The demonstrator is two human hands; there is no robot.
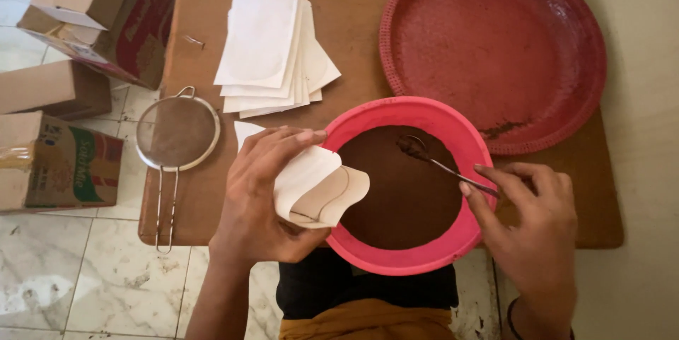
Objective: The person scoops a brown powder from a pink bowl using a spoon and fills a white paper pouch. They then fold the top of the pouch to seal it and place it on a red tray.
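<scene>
Now left hand (258, 191) holds white pouch (318, 188) open; right hand (530, 220) w/ spoon (442, 163).

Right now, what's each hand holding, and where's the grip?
Left hand: white paper pouch, gripped at its left side, mouth open. Right hand: metal spoon, gripped at handle end.

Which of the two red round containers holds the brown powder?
The pink-red bowl nearest the person, under the spoon. The wide woven tray behind it holds only traces.

Bare forearms, dark band on right wrist (511, 309), black top, mustard-coloured garment below
</scene>
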